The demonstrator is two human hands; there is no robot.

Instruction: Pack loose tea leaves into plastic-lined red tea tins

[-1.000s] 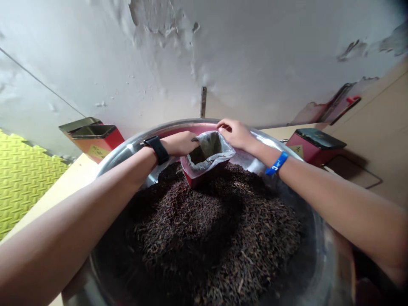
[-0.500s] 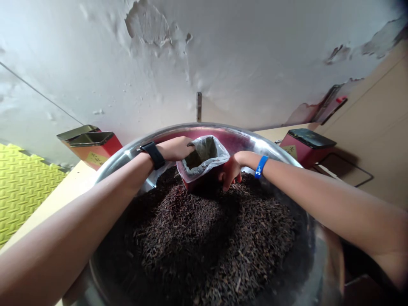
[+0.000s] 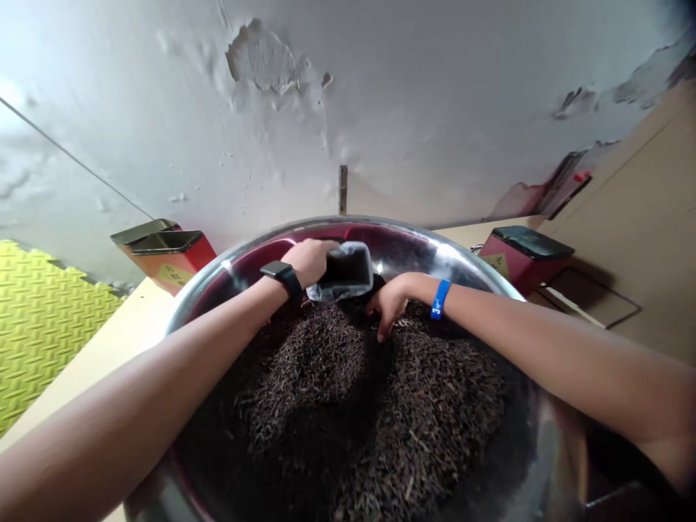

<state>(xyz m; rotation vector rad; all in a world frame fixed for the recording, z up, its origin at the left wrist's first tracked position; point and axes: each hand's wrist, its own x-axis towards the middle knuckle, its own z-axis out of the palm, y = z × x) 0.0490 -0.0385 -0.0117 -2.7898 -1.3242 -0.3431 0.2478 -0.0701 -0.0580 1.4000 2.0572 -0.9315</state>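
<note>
Round steel basin, far edge | my left hand pinches plastic-lined boxy tin, now tipped toward dark leaves | right hand spread

Dark brown dried leaves, a silvery basin and a whitish liner contrast with red tins bearing yellow labels, a blue wristband lettered white, a black watch and yellow, weave-patterned matting.
</note>
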